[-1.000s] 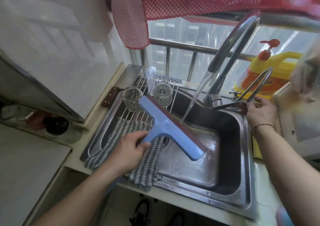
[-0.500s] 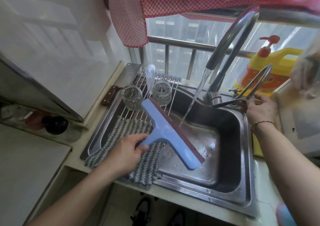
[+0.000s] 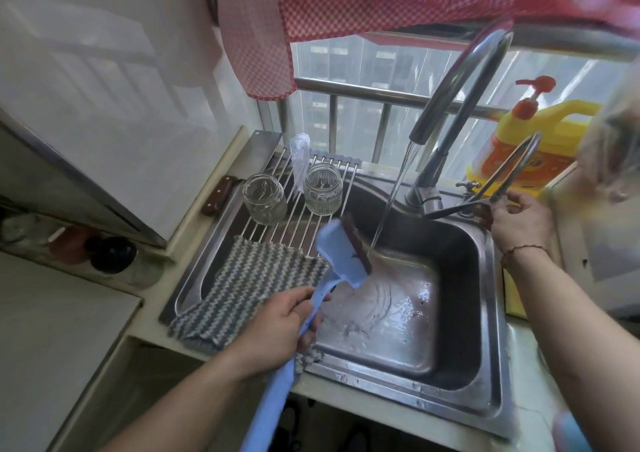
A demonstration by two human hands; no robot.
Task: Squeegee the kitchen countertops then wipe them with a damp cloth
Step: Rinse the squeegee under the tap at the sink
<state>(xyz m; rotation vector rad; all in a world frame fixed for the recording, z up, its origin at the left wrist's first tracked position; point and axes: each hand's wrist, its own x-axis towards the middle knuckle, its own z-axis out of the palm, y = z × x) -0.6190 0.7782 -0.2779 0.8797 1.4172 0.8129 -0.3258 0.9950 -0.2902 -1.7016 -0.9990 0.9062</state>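
My left hand (image 3: 280, 330) grips the long handle of a blue squeegee (image 3: 341, 254) with a dark red rubber blade. Its head is held over the steel sink (image 3: 491, 313), turned end-on, and the running water from the tap (image 3: 460, 81) falls right beside the blade. My right hand (image 3: 519, 219) holds the looped tap lever (image 3: 502, 174) at the sink's back right. A grey striped cloth (image 3: 252, 285) lies draped over the sink's left rim, partly under my left hand.
Two glass jars (image 3: 265, 199) (image 3: 322, 188) stand on a roll-up wire rack (image 3: 311, 181) over the sink's left part. A cleaver (image 3: 249, 161) leans at the wall. A yellow detergent bottle (image 3: 526, 140) stands behind the tap. A red checked curtain (image 3: 346, 5) hangs above.
The squeegee head has swung from lying across the sink to pointing end-on under the stream, its handle now running back past my left hand. My right hand stays on the lever.
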